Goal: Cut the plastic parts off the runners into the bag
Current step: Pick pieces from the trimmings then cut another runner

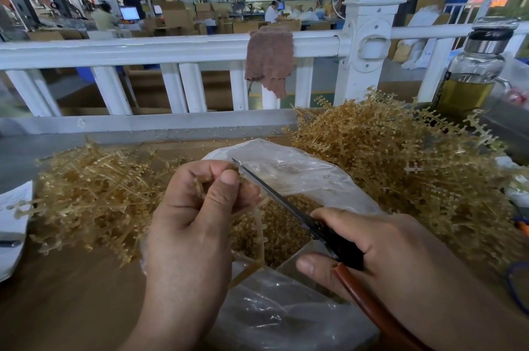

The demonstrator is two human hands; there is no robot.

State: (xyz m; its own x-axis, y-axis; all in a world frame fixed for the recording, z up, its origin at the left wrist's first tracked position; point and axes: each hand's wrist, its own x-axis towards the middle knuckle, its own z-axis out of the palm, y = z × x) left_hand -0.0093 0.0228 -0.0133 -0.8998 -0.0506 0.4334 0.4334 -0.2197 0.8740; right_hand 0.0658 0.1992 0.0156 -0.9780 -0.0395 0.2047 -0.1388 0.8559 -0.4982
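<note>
Between the heaped runners [400, 167], the bag [300, 167] lies open under your hands; your left hand [200, 207] pinches one runner [260, 233], likely light and springy, close by the blades where it flexes least, while your right hand [378, 250] grips the scissors [274, 196].

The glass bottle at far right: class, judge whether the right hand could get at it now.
Probably not readily: the right hand grips the scissors, and the heap of runners lies between it and the glass bottle, so it must reach over.
</note>
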